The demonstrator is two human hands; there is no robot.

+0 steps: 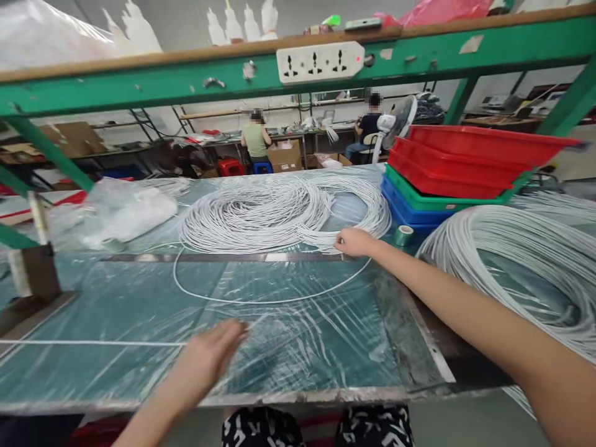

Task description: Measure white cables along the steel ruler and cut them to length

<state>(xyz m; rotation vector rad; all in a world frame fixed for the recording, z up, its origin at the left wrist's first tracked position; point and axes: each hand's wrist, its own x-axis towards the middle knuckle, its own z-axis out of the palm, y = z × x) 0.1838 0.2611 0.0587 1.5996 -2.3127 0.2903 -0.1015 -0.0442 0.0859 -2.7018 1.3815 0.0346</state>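
A big loose coil of white cable [274,211] lies on the plastic-covered green bench top [326,347]. My right hand [354,242] reaches out to the coil's near edge, fingers pinched on a strand of it. One loop of that cable [261,301] curves across the bench toward me. My left hand [212,357] hovers low near the front edge, blurred, fingers together and flat, just right of a straight white cable strand [88,343] running in from the left; whether it touches the strand is unclear.
A metal ruler strip [223,257] lies across the bench. Stacked red, green and blue trays [456,171] stand at the right, a green tape roll [403,235] beside them. Another white cable coil [521,261] lies far right. Plastic bags [125,211] sit left. Two people sit at benches behind.
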